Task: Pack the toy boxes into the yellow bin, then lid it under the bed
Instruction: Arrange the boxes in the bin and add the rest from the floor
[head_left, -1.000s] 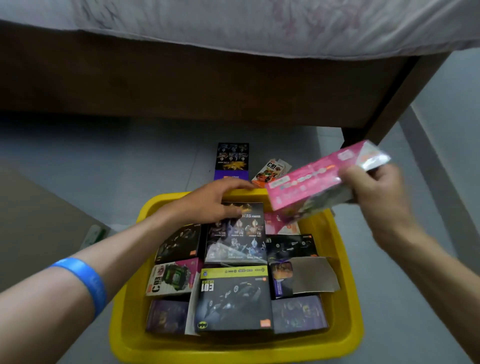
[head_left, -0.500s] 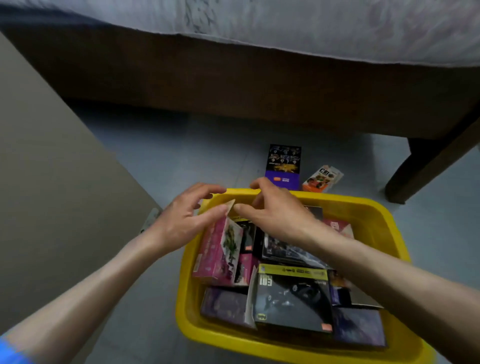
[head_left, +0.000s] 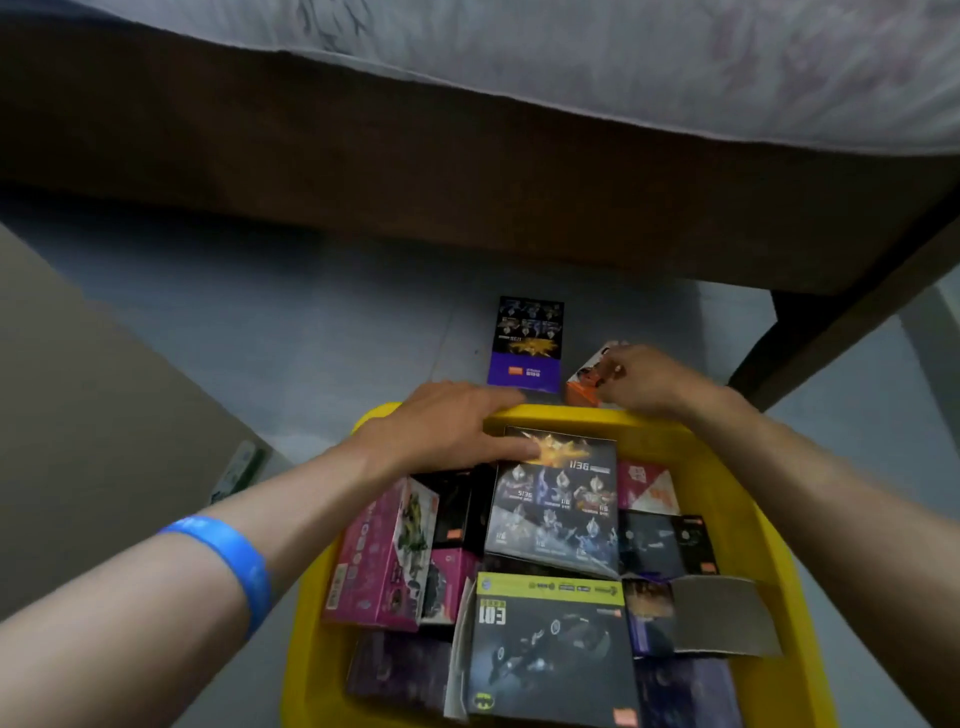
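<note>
The yellow bin (head_left: 727, 467) sits on the floor in front of me, filled with several toy boxes. A pink box (head_left: 382, 558) stands on edge at its left side. My left hand (head_left: 447, 426) lies flat over the bin's far rim, fingers spread, touching a dark figure box (head_left: 556, 509). Beyond the bin, my right hand (head_left: 649, 382) closes its fingers on a small orange-and-white box (head_left: 584, 382) on the floor. A purple-and-black box (head_left: 527, 345) lies flat next to it.
The brown bed frame (head_left: 467, 171) with its mattress (head_left: 675, 57) spans the far side, and a bed leg (head_left: 810, 332) stands at the right. A tan panel (head_left: 93, 415) rises at the left. Grey floor lies between bin and bed.
The pink box went from my right hand into the bin's left side. My right hand then reached past the rim to the orange-and-white box. My left hand moved onto the far rim.
</note>
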